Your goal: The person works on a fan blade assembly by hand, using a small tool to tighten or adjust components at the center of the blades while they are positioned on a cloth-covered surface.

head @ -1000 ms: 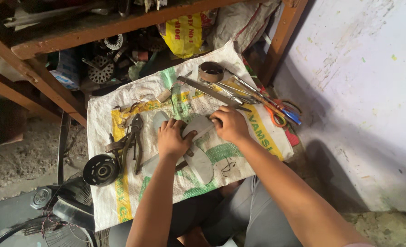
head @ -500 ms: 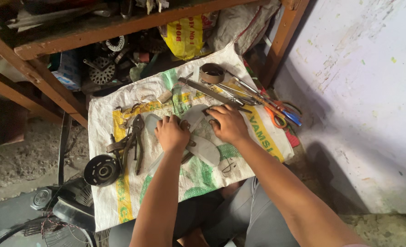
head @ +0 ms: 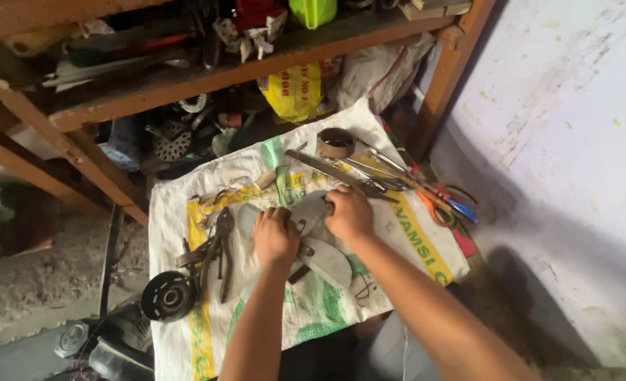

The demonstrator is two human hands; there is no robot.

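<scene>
My left hand (head: 274, 236) and my right hand (head: 349, 213) both press on a set of pale grey fan blades (head: 325, 259) lying on a white woven sack (head: 306, 310) spread on the floor. The left hand covers one blade near the hub; its fingers curl over the blade. Over the far blade, the right hand's fingers are closed. One blade sticks out toward me below the hands.
Pliers (head: 221, 247) and a black round wheel (head: 168, 296) lie left of the hands. A tape roll (head: 335, 142), long metal tools (head: 334, 173) and orange-handled scissors (head: 436, 201) lie beyond. A cluttered wooden shelf (head: 207, 74) stands behind, a pale wall (head: 574, 141) to the right.
The view has shifted so the sack and hands sit lower and further right. Both hands stay on the fan blades, with only small shifts of grip.
</scene>
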